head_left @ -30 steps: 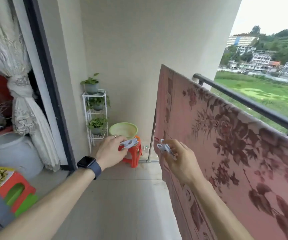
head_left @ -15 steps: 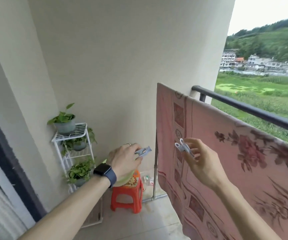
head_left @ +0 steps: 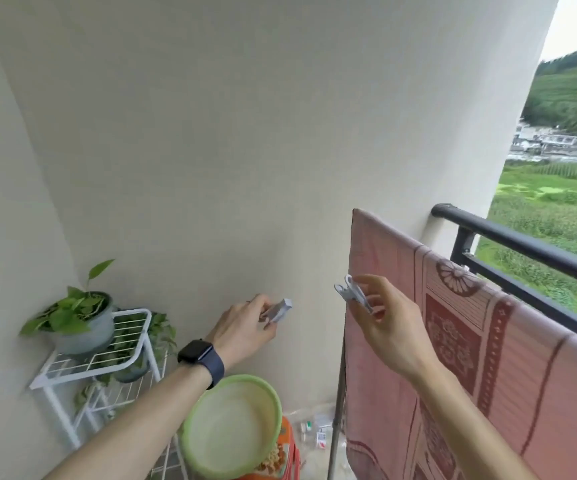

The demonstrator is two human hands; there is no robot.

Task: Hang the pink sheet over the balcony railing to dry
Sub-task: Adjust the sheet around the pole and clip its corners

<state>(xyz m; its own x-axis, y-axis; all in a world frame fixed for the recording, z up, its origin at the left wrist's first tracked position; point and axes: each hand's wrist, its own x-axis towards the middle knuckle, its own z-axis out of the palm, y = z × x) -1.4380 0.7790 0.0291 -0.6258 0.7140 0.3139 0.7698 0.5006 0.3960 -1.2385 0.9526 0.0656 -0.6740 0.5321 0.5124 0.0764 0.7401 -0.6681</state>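
The pink flowered sheet (head_left: 460, 344) hangs draped over a rail on the right, its left edge near the end wall. The black balcony railing (head_left: 522, 242) runs behind it. My right hand (head_left: 391, 327) pinches a white clothespin (head_left: 352, 292) just in front of the sheet's upper left part. My left hand (head_left: 245, 327), with a dark watch on the wrist, grips another white clothespin (head_left: 280, 310) to the left of the sheet, apart from it.
A green basin (head_left: 231, 424) sits on an orange stool (head_left: 280, 459) below my left arm. A white wire shelf (head_left: 107, 351) with potted plants (head_left: 75, 313) stands in the left corner. The beige wall (head_left: 245, 133) closes the balcony's end. Small litter lies on the floor by a metal post (head_left: 337, 410).
The view has tilted up and moved closer to the end wall. Both hands have risen with their clothespins, and the right hand is nearer the sheet's top left corner.
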